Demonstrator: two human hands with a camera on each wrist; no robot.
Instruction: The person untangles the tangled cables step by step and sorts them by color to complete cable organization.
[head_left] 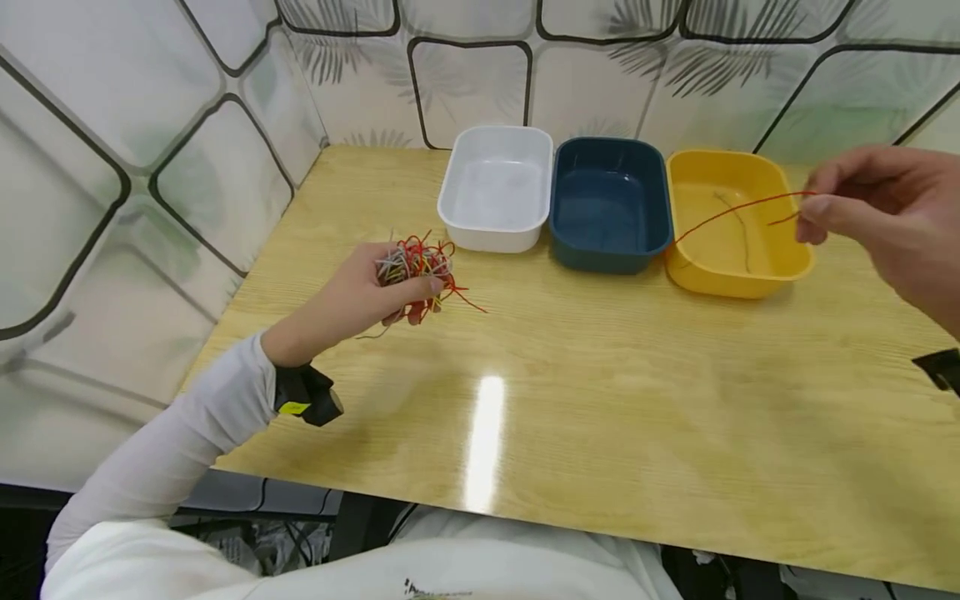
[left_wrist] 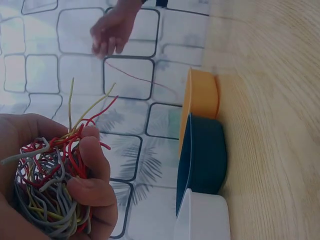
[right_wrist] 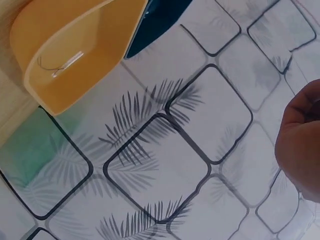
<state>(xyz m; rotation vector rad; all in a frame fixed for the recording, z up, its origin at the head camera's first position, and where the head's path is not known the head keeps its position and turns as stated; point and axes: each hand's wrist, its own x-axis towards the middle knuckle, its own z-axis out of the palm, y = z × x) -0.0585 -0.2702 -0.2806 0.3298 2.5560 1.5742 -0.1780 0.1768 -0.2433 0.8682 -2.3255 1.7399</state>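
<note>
My left hand (head_left: 386, 292) grips a tangled bundle of wires (head_left: 416, 262) in red, grey and yellow, held above the table's left half. In the left wrist view, fingers curl round the bundle (left_wrist: 55, 185) and several loose ends stick out past them. Over at the right, my right hand (head_left: 888, 217) pinches a single red wire (head_left: 738, 207) between thumb and finger. That wire arcs leftward over the yellow bin (head_left: 798, 271). Only part of the right hand (right_wrist: 302, 142) shows in the right wrist view, where the red wire cannot be made out.
A white bin (head_left: 495, 237), a dark blue bin (head_left: 611, 260) and the yellow bin stand side by side at the back of the wooden table (head_left: 600, 400). A thin wire (head_left: 744, 237) lies inside the yellow one. Patterned panels (head_left: 472, 92) rise behind and at left.
</note>
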